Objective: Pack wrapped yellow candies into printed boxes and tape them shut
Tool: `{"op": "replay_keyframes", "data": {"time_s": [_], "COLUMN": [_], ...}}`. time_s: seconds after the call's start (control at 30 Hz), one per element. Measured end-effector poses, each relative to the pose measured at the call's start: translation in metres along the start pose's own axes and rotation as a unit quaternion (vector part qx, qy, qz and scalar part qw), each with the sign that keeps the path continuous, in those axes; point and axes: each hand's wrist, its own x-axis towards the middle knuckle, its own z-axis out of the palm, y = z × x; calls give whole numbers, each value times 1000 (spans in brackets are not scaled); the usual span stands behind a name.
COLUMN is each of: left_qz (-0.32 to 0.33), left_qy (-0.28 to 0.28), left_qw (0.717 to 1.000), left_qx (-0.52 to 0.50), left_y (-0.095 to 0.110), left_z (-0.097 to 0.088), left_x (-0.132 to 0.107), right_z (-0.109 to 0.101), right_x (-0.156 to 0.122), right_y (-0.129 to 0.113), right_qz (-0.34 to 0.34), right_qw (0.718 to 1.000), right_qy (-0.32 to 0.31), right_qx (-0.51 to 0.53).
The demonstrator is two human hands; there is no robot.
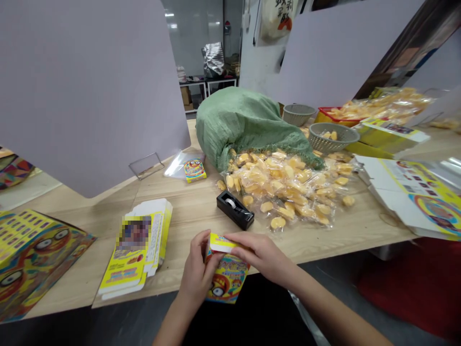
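Between my two hands is a small colourful cardboard box [230,278], yellow with a cartoon face, held tilted over the table's front edge. My left hand [197,269] grips its left side, thumb across the front. My right hand [259,254] lies over the top flap [220,242] with its fingers pressed on it. Just beyond the box stands a black tape dispenser [236,209]. Flattened yellow cartons [131,259] lie in a stack to the left. Whether anything is inside the box is hidden.
A green woven sack [245,120] spills clear-wrapped yellow pieces [288,180] over the table. Grey baskets [333,137] and large printed cartons [421,197] stand right. A white board [90,86] rises left, near a small box [195,170]. Larger printed boxes [39,259] sit at far left.
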Motion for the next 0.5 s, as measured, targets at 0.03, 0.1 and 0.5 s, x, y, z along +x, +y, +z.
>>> {"op": "replay_keyframes", "data": {"time_s": [0.03,0.1,0.5], "left_qz": [-3,1,41], "left_qy": [-4,-8,-84], "left_qw": [1000,999,995], "left_qx": [-15,-45,40], "left_y": [1,4,24], "left_z": [0,0,-13], "left_x": [-1,-3,6], "right_z": [-1,-2,-1], "right_x": [0,0,-12], "right_y": [0,0,0], "right_qz": [-2,9,-71], "right_qw": [1000,1000,996], "right_qy": [7,14,-16], "right_qx": [-11,-7,-46]}}
